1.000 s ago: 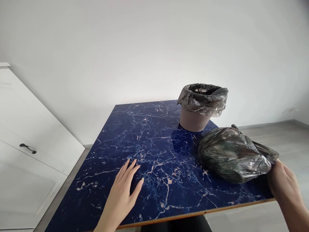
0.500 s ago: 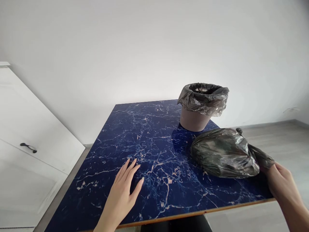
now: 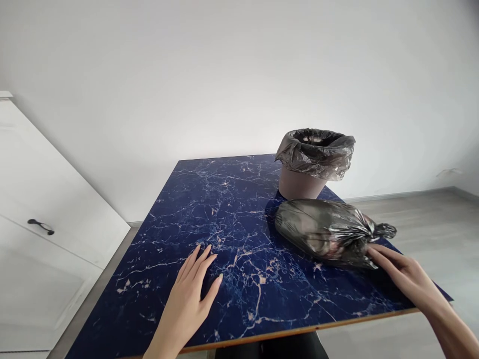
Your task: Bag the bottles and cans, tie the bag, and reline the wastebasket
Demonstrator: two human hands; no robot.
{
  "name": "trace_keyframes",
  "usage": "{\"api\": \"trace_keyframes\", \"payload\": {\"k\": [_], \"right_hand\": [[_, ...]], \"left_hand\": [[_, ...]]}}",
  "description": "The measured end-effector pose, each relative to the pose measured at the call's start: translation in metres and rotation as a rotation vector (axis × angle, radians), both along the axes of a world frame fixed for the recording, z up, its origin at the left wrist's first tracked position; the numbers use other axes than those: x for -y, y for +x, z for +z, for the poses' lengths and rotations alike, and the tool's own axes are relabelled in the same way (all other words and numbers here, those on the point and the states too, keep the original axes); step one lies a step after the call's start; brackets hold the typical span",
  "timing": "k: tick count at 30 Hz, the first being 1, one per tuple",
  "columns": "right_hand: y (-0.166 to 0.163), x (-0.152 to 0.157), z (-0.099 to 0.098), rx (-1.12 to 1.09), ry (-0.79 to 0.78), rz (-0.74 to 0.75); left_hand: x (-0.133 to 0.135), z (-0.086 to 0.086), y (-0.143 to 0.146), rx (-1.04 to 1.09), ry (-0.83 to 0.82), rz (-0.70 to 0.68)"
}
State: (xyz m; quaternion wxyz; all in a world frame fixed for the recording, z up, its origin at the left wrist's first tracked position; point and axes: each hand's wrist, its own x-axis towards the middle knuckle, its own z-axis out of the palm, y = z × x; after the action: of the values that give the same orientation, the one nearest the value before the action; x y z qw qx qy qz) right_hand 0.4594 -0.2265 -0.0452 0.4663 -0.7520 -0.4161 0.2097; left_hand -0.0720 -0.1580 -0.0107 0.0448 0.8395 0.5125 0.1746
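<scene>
A tied black garbage bag [image 3: 314, 227], bulging with contents I cannot make out, lies on its side on the blue marble-patterned table [image 3: 224, 199]. Its twisted knot points right. At that end my right hand [image 3: 404, 274] reaches in with fingers stretched out, the tips touching loose plastic below the knot; the thumb is hidden. My left hand [image 3: 190, 299] rests flat on the tabletop, fingers a little apart, holding nothing. Just behind the bag stands a brownish-pink trash bin [image 3: 299, 183], lined with a black plastic bag [image 3: 318, 159] folded over its rim.
A white cabinet [image 3: 63, 209] with a dark handle [image 3: 41, 227] stands left of the table. Behind is a plain pale wall [image 3: 224, 75]. Grey flooring [image 3: 430, 219] shows past the table's right side, and the table's wooden front edge [image 3: 262, 337] runs close to me.
The tied bag has shifted left and turned, so its knot now faces right. My right hand moved left with it, and its grip on the loose plastic has relaxed. The left hand stayed put.
</scene>
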Motion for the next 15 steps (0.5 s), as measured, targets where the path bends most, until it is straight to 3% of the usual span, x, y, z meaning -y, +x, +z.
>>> {"api": "trace_keyframes", "payload": {"k": [9, 15], "right_hand": [[-0.075, 0.002, 0.012, -0.001, -0.050, 0.486], [-0.111, 0.010, 0.030, -0.043, 0.000, 0.627]], "left_hand": [[-0.001, 0.002, -0.001, 0.011, 0.020, -0.004], [0.001, 0.004, -0.001, -0.008, 0.023, -0.017]]}}
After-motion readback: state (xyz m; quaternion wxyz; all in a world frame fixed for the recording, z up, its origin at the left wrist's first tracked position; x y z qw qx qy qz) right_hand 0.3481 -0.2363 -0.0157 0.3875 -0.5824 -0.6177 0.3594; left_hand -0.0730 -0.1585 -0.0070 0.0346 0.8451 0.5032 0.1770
